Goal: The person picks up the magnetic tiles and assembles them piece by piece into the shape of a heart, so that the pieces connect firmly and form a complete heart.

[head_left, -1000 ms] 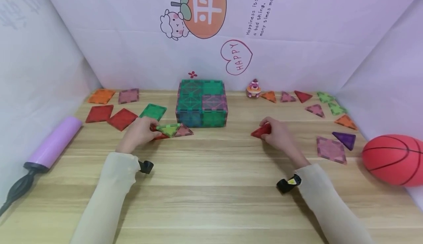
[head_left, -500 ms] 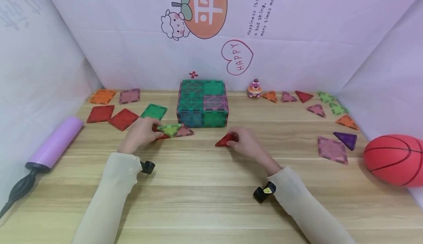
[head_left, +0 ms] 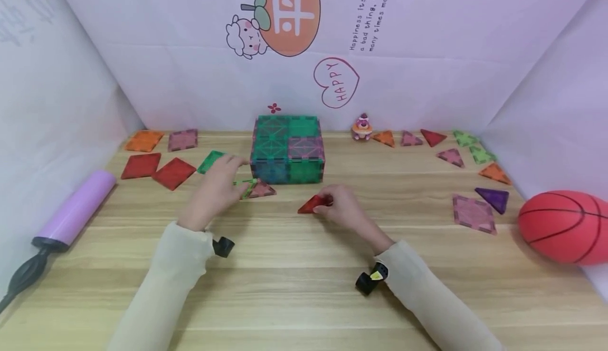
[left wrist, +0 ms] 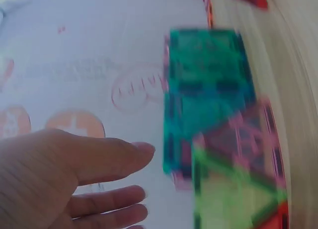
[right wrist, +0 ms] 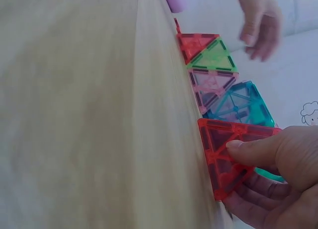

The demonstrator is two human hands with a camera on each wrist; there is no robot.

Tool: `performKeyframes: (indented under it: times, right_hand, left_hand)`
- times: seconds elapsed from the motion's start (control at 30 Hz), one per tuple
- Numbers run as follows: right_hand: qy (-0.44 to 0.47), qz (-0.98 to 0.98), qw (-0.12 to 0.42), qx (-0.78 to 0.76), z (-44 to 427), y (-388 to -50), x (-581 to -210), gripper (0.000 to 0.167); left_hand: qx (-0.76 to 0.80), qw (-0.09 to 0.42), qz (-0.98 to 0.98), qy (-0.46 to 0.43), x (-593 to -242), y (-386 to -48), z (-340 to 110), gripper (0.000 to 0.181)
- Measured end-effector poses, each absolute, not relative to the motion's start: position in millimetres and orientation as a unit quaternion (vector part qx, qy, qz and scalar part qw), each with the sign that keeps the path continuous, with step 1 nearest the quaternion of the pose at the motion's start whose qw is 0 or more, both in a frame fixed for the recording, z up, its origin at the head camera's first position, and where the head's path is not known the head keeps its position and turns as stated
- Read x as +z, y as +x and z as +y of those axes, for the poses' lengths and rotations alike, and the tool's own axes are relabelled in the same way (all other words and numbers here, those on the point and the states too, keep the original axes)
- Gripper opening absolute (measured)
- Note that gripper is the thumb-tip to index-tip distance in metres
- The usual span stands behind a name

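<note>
At the right hand (head_left: 343, 207), the fingers (right wrist: 268, 153) pinch a red triangle (head_left: 309, 204); whether its lower edge touches the tabletop (head_left: 294, 298) I cannot tell. Its long edge appears to face the palm, and a short edge faces the row (right wrist: 216, 55) of red, lime and pink triangles, which lies to its left and slightly farther from the person, near but apart. The pink end of the row is the closer one. Nearer to the row is the left hand (head_left: 214, 190), raised about the red end, its fingers loosely spread and holding nothing (blurred, yet plain enough).

Just behind the row stands a box (head_left: 306, 171) of green, blue and pink tiles; what it contains, if anything, I cannot tell. Farther left lie a green tile (head_left: 209, 162), partly hidden, and two red squares (head_left: 141, 165), with a pump (head_left: 76, 208) beyond. Off to the right are a pink square (head_left: 474, 214), a purple triangle (head_left: 492, 199) and a ball (head_left: 567, 227).
</note>
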State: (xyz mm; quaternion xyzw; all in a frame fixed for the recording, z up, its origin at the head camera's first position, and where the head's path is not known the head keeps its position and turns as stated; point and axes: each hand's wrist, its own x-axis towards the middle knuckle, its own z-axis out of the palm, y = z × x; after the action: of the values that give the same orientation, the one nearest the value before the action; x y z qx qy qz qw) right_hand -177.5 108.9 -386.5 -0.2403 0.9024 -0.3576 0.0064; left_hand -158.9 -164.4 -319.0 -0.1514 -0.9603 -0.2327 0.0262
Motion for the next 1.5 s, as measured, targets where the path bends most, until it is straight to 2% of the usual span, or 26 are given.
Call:
performKeyframes:
  times: [0.1,0.33,0.47,0.57,0.63,0.7,0.83,0.9,1.0,1.07,1.13,1.2,1.3,1.37,1.5]
  right_hand:
    - [-0.239,0.897,0.015,-0.37,102.5,-179.4,-388.5,0.01]
    - [-0.232,0.883,0.029,-0.407,88.3,-184.5,-392.9,0.01]
    - [-0.234,0.875,0.029,-0.422,82.2,-186.3,-397.8,0.009]
    - [-0.24,0.866,0.039,-0.437,81.0,-187.7,-399.6,0.009]
    - [-0.25,0.857,0.068,-0.445,84.8,-190.3,-399.4,0.011]
    - [-0.254,0.841,0.121,-0.463,93.3,-195.3,-397.3,0.017]
    - [-0.2,0.816,0.208,-0.501,125.3,-212.0,-387.7,0.034]
    - [-0.149,0.823,0.192,-0.514,143.9,-224.8,-383.1,0.039]
    - [-0.09,0.864,0.117,-0.481,171.5,-248.9,-378.1,0.039]
    - [-0.074,0.898,0.063,-0.43,188.5,-266.6,-376.4,0.038]
    - [-0.078,0.931,0.034,-0.355,205.3,-284.1,-376.3,0.04]
    - [-0.082,0.95,0.051,-0.297,219.9,-298.2,-377.5,0.045]
    - [-0.108,0.966,0.104,-0.21,235.0,-313.4,-379.6,0.047]
    - [-0.114,0.967,0.141,-0.178,241.4,-313.7,-378.5,0.044]
    - [-0.135,0.968,0.16,-0.14,240.3,-302.3,-370.2,0.04]
  left_hand:
    - [-0.266,0.027,-0.945,-0.188,-320.8,-152.5,-142.2,0.041]
    - [-0.318,-0.046,-0.918,-0.232,-350.9,-157.8,-96.1,0.026]
    - [-0.318,-0.036,-0.922,-0.216,-366.6,-162.5,-87.4,0.014]
    - [-0.322,-0.011,-0.924,-0.204,-372.8,-163.5,-86.2,0.011]
    - [-0.325,0.005,-0.924,-0.201,-374.8,-164.2,-85.3,0.011]
    - [-0.323,0.017,-0.924,-0.202,-375.8,-164.6,-83.5,0.01]
    - [-0.305,0.033,-0.929,-0.206,-375.9,-165.4,-77.1,0.007]
    - [-0.296,0.035,-0.932,-0.206,-375.6,-165.3,-73.7,0.008]
    - [-0.29,0.027,-0.935,-0.204,-375.2,-164.9,-69.6,0.013]
    - [-0.289,0.022,-0.935,-0.205,-375.2,-165.0,-67.4,0.014]
    - [-0.287,0.017,-0.935,-0.205,-376.1,-165.4,-65.6,0.015]
    - [-0.287,0.013,-0.935,-0.205,-377.6,-165.6,-64.1,0.015]
    - [-0.294,0.006,-0.934,-0.205,-379.6,-165.5,-63.2,0.015]
    - [-0.299,0.001,-0.932,-0.205,-379.6,-164.6,-61.4,0.016]
    - [-0.299,-0.002,-0.933,-0.199,-378.0,-163.8,-61.5,0.015]
